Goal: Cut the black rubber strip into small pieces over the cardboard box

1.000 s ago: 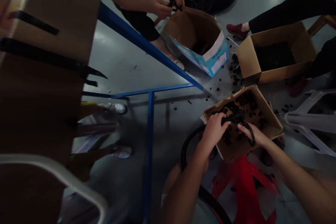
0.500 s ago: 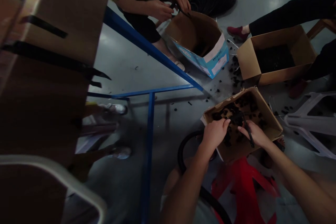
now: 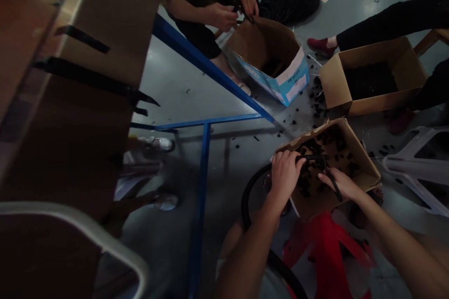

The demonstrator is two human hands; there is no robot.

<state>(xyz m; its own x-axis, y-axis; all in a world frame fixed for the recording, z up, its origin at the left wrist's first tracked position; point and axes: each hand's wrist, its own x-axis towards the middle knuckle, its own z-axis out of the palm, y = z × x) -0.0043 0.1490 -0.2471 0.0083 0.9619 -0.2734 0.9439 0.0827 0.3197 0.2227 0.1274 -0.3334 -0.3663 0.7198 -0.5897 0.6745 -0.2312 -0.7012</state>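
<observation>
My left hand [image 3: 286,173] is closed around a long black rubber tube [image 3: 246,196]. The tube loops down past my left forearm, and its free end reaches out over an open cardboard box [image 3: 361,161]. In my right hand [image 3: 343,184] is a pair of black scissors [image 3: 334,182], whose blades meet the tube near its end; how far they are closed is too dark to make out. Many short black pieces [image 3: 331,138] lie scattered inside the box below both hands.
A red stool [image 3: 324,252] stands below the box, a pale stool [image 3: 407,163] to its right. Beyond are a blue-and-white carton [image 3: 293,84], a brown box [image 3: 382,103] and a black coil [image 3: 291,2]. A blue frame [image 3: 203,173] rises at left. A co-worker's hands [image 3: 224,16] work above the carton.
My left hand has shifted its grip back, and more of the tube now extends past it toward the scissors. The view has swung slightly left.
</observation>
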